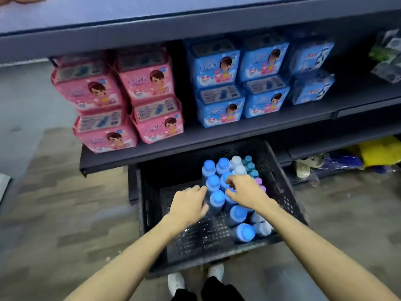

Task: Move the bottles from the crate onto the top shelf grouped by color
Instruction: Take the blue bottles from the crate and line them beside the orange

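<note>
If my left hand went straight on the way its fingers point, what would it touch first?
Most likely the blue-capped bottle just ahead of the left hand in the crate; they may even be touching, since depth is unclear.

the top shelf (108,16) is cut off by the upper edge, so most of its surface is out of sight. the crate's (149,205) far end sits hidden under the middle shelf (217,135). the right hand (245,190) covers most of one blue-capped bottle (229,202) and part of the purple caps (259,181). blur leaves it unclear whether it or the left hand (186,205) grips anything. print on the pink packs (95,90) and blue packs (219,68) is too smeared to read. packets (388,57) at the right edge are cropped and unidentifiable. the crate partly hides the white shoes (175,283).
</note>
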`<action>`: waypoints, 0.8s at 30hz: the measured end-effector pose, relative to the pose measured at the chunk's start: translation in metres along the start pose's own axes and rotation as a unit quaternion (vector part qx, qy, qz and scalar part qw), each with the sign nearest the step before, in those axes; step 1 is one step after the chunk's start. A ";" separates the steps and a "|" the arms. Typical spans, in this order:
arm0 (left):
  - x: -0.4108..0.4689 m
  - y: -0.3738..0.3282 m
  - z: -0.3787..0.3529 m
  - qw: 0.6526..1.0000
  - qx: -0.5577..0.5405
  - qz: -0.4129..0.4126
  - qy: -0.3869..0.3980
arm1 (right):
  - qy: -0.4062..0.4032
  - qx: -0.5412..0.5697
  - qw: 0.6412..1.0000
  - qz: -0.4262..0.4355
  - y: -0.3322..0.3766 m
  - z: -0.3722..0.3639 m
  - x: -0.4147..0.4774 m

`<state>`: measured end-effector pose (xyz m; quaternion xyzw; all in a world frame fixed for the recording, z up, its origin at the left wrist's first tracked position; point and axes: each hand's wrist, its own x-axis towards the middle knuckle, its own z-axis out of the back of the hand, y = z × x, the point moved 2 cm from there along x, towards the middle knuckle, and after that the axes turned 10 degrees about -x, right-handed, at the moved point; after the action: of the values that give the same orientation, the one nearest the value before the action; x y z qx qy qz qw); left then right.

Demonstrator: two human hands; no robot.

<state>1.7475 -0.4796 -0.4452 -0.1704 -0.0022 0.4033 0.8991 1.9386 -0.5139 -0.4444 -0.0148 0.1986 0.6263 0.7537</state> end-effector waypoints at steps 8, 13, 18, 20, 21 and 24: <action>-0.017 0.005 -0.047 0.993 -0.039 0.086 0.067 | 0.041 0.047 0.998 -0.002 0.003 -0.080 0.006; -0.024 0.015 -0.058 0.989 -0.051 0.115 0.080 | 0.082 0.032 0.996 -0.012 0.013 -0.101 0.019; -0.038 0.028 -0.068 0.983 -0.071 0.143 0.090 | 0.096 0.088 0.989 -0.075 0.027 -0.113 0.033; -0.042 0.030 -0.071 0.982 -0.077 0.144 0.092 | 0.098 0.091 0.986 -0.097 0.027 -0.115 0.037; -0.043 0.033 -0.072 0.982 -0.082 0.144 0.091 | 0.096 0.098 0.984 -0.109 0.026 -0.117 0.039; -0.044 0.042 -0.075 0.982 -0.097 0.139 0.086 | 0.082 0.127 0.977 -0.149 0.027 -0.122 0.040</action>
<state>1.6980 -0.5088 -0.5226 -0.2897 0.0597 0.5065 0.8100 1.8840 -0.5033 -0.5638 0.0001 0.3336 0.4728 0.8156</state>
